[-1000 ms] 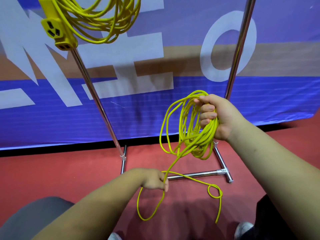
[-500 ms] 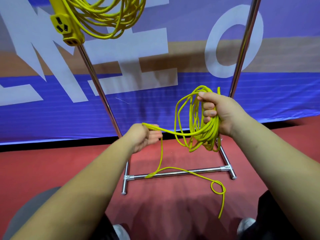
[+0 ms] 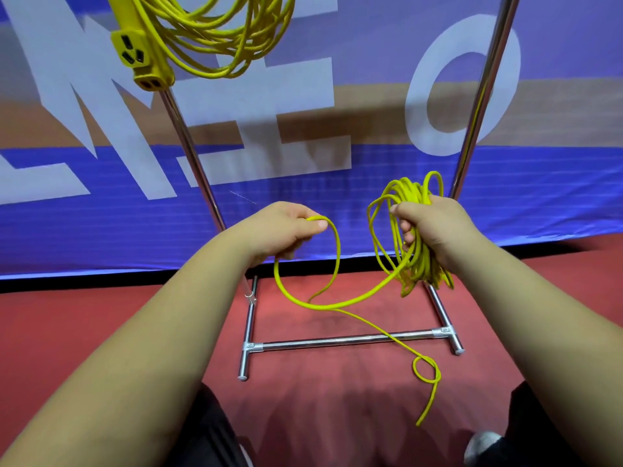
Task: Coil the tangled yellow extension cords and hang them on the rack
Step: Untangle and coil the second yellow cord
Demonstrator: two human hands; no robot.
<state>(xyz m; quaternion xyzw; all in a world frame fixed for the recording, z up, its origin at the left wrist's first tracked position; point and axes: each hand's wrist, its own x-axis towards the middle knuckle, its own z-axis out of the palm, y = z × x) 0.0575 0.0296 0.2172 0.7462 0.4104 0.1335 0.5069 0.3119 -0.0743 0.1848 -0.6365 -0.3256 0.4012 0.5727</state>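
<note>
Clutching the half-wound yellow cord [image 3: 416,264] in the right hand [image 3: 435,227], fingers curled tight round its loops, just in front of the rack [image 3: 337,342] by its right upright. Pinching a loose loop of the same cord between thumb and fingers of the left hand [image 3: 286,230], between the rack's two uprights. Trailing the free tail past the rack's bottom bar, over the red floor [image 3: 101,332], ending in a small curl. Leaving a second coil [image 3: 219,38] and its socket block [image 3: 141,52] dangling high on the rack, near its left upright.
</note>
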